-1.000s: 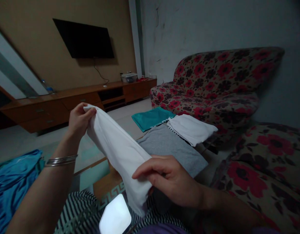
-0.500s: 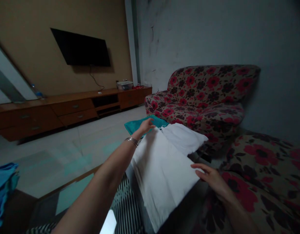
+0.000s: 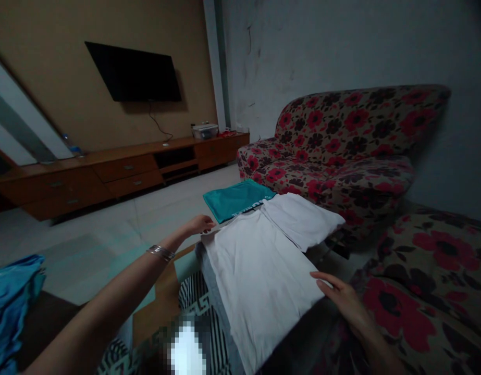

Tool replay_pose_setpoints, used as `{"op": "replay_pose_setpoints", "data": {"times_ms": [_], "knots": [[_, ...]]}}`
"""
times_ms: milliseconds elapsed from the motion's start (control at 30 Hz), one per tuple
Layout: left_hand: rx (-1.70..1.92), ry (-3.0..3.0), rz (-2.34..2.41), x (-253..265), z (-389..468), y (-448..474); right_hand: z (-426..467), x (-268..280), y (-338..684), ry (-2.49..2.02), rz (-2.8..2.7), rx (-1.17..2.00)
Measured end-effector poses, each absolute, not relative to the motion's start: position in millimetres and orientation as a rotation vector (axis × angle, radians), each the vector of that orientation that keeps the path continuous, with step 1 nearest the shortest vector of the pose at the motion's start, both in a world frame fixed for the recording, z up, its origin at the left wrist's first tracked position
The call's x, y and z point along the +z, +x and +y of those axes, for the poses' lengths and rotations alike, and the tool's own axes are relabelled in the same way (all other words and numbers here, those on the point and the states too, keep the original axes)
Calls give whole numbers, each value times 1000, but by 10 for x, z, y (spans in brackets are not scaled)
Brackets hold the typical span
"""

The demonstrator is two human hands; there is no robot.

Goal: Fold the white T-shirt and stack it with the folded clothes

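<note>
A white shirt [image 3: 259, 276] lies spread over a grey padded surface in front of me, with its collar end away from me. At its far left corner, my left hand [image 3: 199, 224] has its fingers closed in a pinch on the edge of the fabric. My right hand [image 3: 340, 297] pinches the shirt's right edge between thumb and forefinger. A second white garment [image 3: 303, 216], folded, lies against the shirt's far right side. Beyond the collar is a folded teal garment [image 3: 236, 199] with white lettering along its near edge.
A flower-patterned sofa [image 3: 326, 140] stands behind the clothes, and a matching seat [image 3: 428, 271] is close on my right. Blue clothes [image 3: 13, 302] lie at the lower left. A long wooden cabinet [image 3: 119, 169] runs below the wall television [image 3: 138, 75].
My left hand has moved from the shirt's collar toward me and left, to its far left corner. The collar and teal garment show more fully. My right hand stays at the right edge.
</note>
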State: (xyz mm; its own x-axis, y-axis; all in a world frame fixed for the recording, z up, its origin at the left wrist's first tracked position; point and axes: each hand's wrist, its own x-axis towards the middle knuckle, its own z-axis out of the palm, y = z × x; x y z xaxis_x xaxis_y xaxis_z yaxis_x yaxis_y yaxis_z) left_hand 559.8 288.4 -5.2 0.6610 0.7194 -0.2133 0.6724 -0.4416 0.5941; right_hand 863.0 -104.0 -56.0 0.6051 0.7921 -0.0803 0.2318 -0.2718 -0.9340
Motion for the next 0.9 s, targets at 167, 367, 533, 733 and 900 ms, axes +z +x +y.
{"op": "replay_pose_setpoints", "data": {"times_ms": [167,367,533,733,900], "knots": [[42,2329,1113,-140,2595,5668,-1037,-642,8599,-1750,-792,700],[451,2738,844,-14,1896,5800,-1083,-805,8630,-1650,-587,788],[145,2785,-89,213,721,5659,-1117,-805,8652,-1756,-661,886],[97,2980,-348,152,-127,5487,-1096,-808,8660,-1788,-728,672],[128,3088,-302,-43,-237,5417,-1102,-849,8643,-1566,-599,845]]}}
